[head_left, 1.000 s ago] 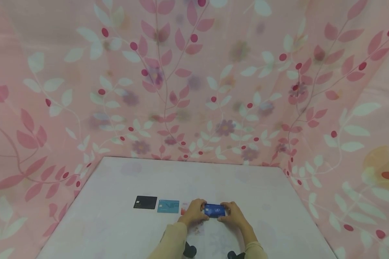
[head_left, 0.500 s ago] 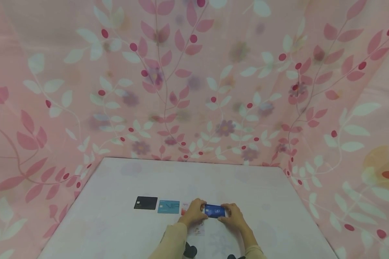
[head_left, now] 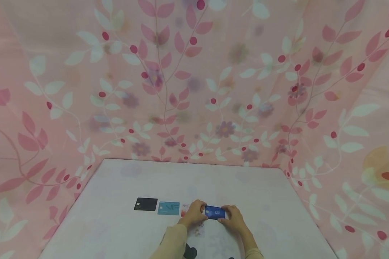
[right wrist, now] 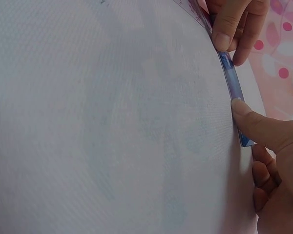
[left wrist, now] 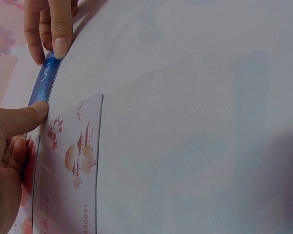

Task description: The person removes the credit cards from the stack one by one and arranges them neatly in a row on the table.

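A blue VIP card [head_left: 215,212] lies between both hands at the white tabletop. My left hand [head_left: 194,212] grips its left end, thumb at the near edge and fingers at the far edge. At the other end, my right hand [head_left: 234,217] holds it the same way. The left wrist view shows the blue card [left wrist: 45,80] close to a pale card [left wrist: 71,161] with a pagoda and blossom print. A red-and-white card [left wrist: 29,170] lies under or beside my left fingers, partly hidden by them.
To the left, a teal VIP card [head_left: 168,208] and a black card [head_left: 146,204] lie in a row with the blue one. A dark rounded object [head_left: 190,251] shows beside my left sleeve. Pink floral cloth [head_left: 194,90] rises behind the white table [head_left: 246,183].
The head view has tilted very slightly, so the scene sits a little lower. Both hands keep the same hold on the blue card, with no clear movement.
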Tool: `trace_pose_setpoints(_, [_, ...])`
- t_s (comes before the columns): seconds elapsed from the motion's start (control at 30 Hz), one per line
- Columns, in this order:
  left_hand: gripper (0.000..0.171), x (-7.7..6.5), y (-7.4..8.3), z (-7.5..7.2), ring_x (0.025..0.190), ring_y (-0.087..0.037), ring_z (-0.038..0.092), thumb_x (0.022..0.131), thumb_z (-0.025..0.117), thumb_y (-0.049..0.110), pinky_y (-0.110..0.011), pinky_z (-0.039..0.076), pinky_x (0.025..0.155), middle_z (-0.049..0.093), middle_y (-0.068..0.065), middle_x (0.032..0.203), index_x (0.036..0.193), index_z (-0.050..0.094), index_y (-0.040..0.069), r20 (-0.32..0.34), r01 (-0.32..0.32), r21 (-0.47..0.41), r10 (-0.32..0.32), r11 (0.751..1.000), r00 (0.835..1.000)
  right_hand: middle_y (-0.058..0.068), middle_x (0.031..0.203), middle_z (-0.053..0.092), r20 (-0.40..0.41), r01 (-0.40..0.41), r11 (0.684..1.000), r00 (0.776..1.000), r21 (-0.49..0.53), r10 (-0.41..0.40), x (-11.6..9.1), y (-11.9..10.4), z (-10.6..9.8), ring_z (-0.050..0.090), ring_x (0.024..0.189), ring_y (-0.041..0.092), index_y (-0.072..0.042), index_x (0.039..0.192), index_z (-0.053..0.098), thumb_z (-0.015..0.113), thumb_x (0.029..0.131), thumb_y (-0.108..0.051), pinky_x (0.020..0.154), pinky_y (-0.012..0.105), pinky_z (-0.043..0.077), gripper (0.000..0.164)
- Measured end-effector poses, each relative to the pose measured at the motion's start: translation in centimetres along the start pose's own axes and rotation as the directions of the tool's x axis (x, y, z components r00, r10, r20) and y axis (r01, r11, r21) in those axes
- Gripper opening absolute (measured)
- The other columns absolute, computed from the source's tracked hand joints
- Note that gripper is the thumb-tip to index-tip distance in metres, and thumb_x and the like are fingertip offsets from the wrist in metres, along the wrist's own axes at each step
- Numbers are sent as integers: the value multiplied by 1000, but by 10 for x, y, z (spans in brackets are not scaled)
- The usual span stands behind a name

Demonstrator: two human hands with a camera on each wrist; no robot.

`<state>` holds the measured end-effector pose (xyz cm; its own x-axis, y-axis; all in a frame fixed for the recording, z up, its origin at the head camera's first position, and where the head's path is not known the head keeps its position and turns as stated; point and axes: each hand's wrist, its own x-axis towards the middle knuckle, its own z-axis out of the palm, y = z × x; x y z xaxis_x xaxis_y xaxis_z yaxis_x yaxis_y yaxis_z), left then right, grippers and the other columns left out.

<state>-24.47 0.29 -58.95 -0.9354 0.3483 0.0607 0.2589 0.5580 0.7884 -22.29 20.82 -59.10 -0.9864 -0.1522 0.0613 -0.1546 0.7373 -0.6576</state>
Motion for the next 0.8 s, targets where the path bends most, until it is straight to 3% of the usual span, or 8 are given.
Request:
trace_pose_setpoints(0.13, [45, 0, 0, 1, 79, -14, 43, 71, 78, 3, -28, 40, 70, 47, -2, 83, 111, 60, -7, 7, 20, 0, -20, 1000, 1000, 14, 111, 55, 4, -12, 1000, 1000, -1, 12, -1, 3, 2, 50, 104, 33, -3, 116, 59, 78, 74, -24, 92, 56, 38, 50])
trace_pose_setpoints(0.37, [45, 0, -1, 0, 75, -11, 42, 70, 78, 2, -25, 39, 66, 47, -2, 81, 110, 60, -8, 2, -14, -18, 14, 1000, 1000, 15, 114, 54, 2, -7, 1000, 1000, -4, 7, -2, 4, 4, 49, 107, 35, -3, 119, 58, 76, 76, -24, 93, 58, 36, 51])
trace_pose_setpoints(0.8, [45, 0, 0, 0, 74, -11, 42, 70, 78, 1, -24, 39, 66, 48, -2, 82, 110, 60, -7, 3, -9, -19, 9, 1000, 1000, 15, 112, 55, -30, 15, 1000, 999, -7, -15, -3, 3, 5, 49, 104, 34, -2, 118, 59, 76, 76, -24, 91, 58, 37, 50])
